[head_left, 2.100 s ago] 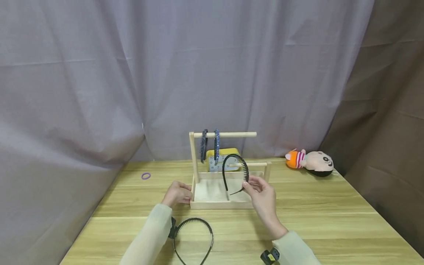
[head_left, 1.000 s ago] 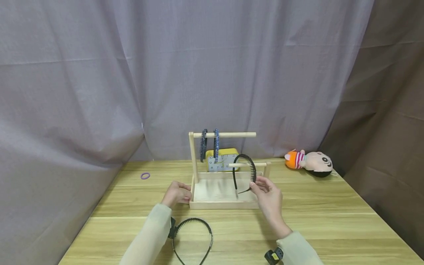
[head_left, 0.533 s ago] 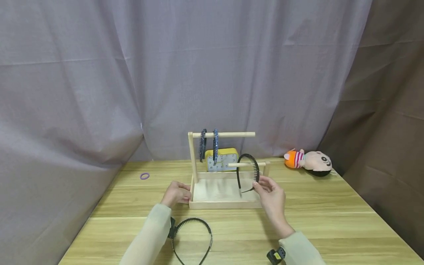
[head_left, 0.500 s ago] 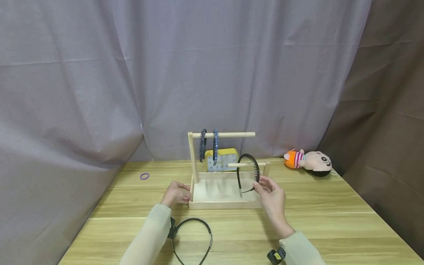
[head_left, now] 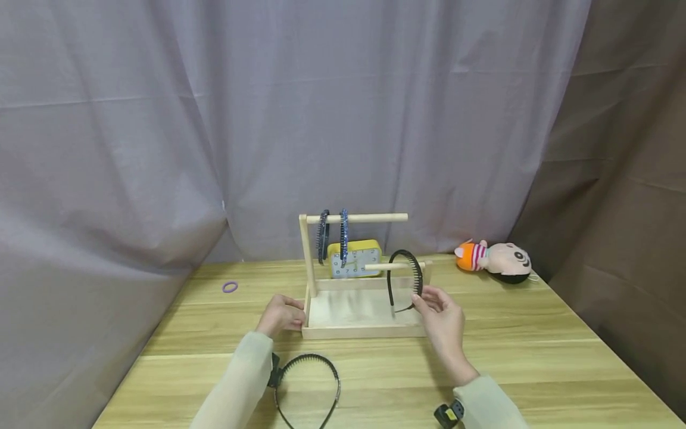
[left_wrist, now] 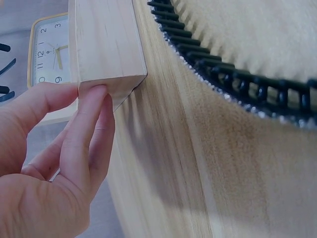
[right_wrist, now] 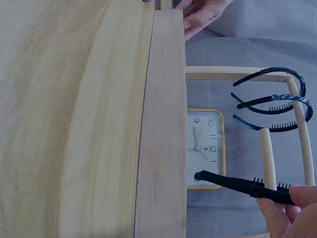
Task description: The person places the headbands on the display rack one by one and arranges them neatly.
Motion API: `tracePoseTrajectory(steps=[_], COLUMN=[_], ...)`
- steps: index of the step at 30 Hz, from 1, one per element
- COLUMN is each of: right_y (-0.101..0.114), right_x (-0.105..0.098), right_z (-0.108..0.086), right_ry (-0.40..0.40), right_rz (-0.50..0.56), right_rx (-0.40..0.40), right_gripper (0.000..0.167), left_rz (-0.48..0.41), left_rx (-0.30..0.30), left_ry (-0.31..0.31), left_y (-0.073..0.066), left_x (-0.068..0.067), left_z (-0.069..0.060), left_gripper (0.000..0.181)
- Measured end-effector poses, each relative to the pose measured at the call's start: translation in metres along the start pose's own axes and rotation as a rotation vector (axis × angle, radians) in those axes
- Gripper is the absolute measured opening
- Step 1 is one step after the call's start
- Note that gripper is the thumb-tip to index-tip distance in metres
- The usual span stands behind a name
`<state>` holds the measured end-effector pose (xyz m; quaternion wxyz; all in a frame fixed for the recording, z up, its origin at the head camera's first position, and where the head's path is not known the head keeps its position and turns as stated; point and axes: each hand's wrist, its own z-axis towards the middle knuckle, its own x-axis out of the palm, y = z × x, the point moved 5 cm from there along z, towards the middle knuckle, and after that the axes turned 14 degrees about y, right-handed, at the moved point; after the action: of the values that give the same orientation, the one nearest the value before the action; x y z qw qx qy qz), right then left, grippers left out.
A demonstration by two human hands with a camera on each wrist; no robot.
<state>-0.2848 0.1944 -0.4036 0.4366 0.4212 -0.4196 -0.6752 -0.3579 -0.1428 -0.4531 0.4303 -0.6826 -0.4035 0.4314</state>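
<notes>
My left hand (head_left: 280,314) grips the left end of a pale wooden headband rack (head_left: 359,332); in the left wrist view its thumb and fingers pinch the tray's corner. My right hand (head_left: 445,316) pinches one end of a black toothed headband (head_left: 418,277). That headband arches over the rack's lower rod (head_left: 377,267), with the rod passing through its loop. From the upper rod (head_left: 383,218) hang a dark glittery headband (head_left: 323,235) and a blue glittery headband (head_left: 344,235). Another black headband (head_left: 309,357), glitter-edged in the left wrist view, lies on the table before the rack.
A yellow clock (head_left: 370,256) stands behind the rack. At the left lies a purple hair tie (head_left: 230,287), and at the back right a plush doll (head_left: 498,260). Grey curtains (head_left: 321,119) rise behind the wooden table (head_left: 536,369).
My right hand has moved rightward, bringing the black headband from the lower rod's free end to around the rod. My left hand keeps its grip on the rack. The head view has shifted slightly.
</notes>
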Motion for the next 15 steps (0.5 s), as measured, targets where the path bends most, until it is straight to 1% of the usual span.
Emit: tracePoseTrajectory(steps=[5, 15], right_y=[-0.0020, -0.0066], right_x=[-0.0023, -0.0077], right_z=[-0.0003, 0.0000], right_ry=[-0.019, -0.031], right_rz=[-0.013, -0.032], right_rx=[-0.014, 0.006], right_gripper=[0.028, 0.028], left_rz=[0.001, 0.014], left_rx=[-0.001, -0.015], left_ry=[0.001, -0.001], left_y=[-0.0019, -0.0027], left_x=[-0.0014, 0.0005], left_z=[-0.0010, -0.0021], left_gripper=[0.037, 0.037])
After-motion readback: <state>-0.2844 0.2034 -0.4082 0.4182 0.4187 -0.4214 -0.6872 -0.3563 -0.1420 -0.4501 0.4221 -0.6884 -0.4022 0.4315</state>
